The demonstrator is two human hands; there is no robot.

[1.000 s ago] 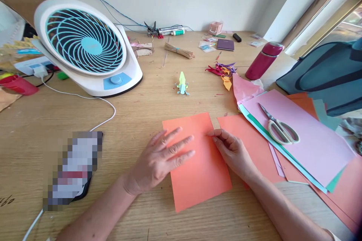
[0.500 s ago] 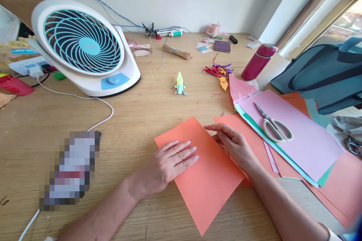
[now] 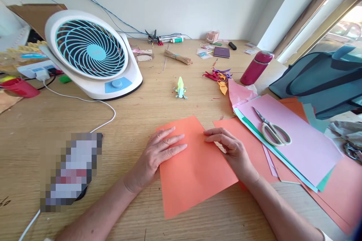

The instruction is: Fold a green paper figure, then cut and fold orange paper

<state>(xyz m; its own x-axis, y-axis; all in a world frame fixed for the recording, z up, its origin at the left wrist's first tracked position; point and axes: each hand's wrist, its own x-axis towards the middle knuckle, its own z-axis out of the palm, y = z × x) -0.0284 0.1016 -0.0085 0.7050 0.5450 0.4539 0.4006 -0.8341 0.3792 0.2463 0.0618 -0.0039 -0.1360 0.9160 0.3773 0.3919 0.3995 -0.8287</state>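
An orange sheet of paper (image 3: pixel 195 173) lies in front of me on the wooden table. My left hand (image 3: pixel 160 150) rests on its left part, fingers spread and pointing right. At the sheet's right edge is my right hand (image 3: pixel 232 148), its fingers curved over the edge and fingertips on the paper; the thumb is mostly hidden beneath. More orange paper (image 3: pixel 254 147) lies to the right, partly behind my right forearm. Farther off, a small yellow-green and light blue folded paper figure (image 3: pixel 180 88) stands on the table.
A white fan (image 3: pixel 124 60) stands at the left, near a blurred-out device (image 3: pixel 70 173) with a white cable. Scissors (image 3: pixel 273 130) lie on pink paper (image 3: pixel 308 147) at the right. Beyond are paper scraps (image 3: pixel 219 76), a red bottle (image 3: pixel 257 67) and a blue-grey bag (image 3: pixel 319 75).
The orange sheet has turned clockwise, its near corner swinging left. My left hand has shifted left and up, and my right fingers have curled down onto the sheet. The view has tilted slightly.
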